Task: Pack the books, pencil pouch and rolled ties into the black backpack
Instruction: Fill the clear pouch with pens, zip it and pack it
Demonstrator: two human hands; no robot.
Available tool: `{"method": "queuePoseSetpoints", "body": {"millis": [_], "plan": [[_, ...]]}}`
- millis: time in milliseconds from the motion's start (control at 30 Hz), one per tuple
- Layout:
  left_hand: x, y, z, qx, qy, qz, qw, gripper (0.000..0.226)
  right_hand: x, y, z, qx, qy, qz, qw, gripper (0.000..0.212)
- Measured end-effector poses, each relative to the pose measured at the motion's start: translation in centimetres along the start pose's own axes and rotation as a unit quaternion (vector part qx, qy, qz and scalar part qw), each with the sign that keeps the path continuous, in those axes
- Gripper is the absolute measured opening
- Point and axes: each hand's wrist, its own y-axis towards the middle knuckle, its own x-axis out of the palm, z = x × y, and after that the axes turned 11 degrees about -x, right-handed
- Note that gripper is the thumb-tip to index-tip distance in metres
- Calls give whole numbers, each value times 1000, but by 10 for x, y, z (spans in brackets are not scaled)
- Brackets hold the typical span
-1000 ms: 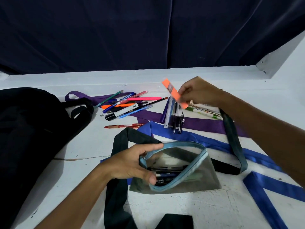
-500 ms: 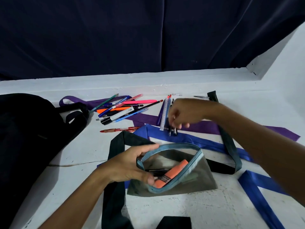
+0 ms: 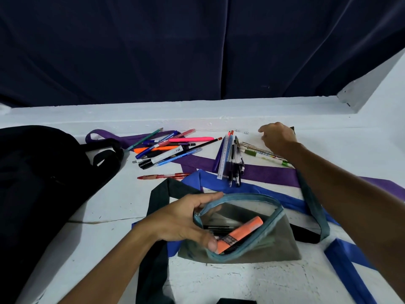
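One orange highlighter [image 3: 238, 234] shows inside the open grey pencil pouch [image 3: 269, 244]

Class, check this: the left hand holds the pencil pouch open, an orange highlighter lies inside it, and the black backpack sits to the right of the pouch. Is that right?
Not quite. The head view shows the black backpack to the left of the pencil pouch, not the right. The rest stands: the left hand holds the pouch open, and the orange highlighter lies inside it.
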Motion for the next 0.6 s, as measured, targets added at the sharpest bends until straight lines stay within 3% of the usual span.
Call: {"method": "queuePoseSetpoints", "body": {"millis": [100, 200, 267, 333, 400, 467, 533, 600], "plan": [[-2, 2, -4, 1, 5, 6, 1000, 116, -3, -4, -9, -43, -88, -49, 994, 25], [-2, 3, -6, 0, 9, 6, 1000, 125, -13, -10, -23, -24, -119, -48, 991, 24], [-1, 3, -6, 3, 9, 8, 1000, 127, -29, -13, -34, -4, -35, -12, 999, 22], [-1, 4, -7, 3, 9, 11, 1000, 129, -49, -23, -53, -10, 204, 4, 979, 14], [-1, 3, -7, 3, 11, 13, 1000, 129, -74, -45, -77, -41, 460, -79, 884, 11], [0, 3, -6, 4, 5, 11, 1000, 130, -88, -67, -92, -103, 520, -214, 820, 10], [2, 3, -6, 4, -4, 1, 1000, 123, -92, -81, -101, -170, 450, -318, 817, 9], [3, 2, -6, 13, -5, -2, 1000, 109, -88, -92, -107, -242, 304, -375, 842, 9]]}}
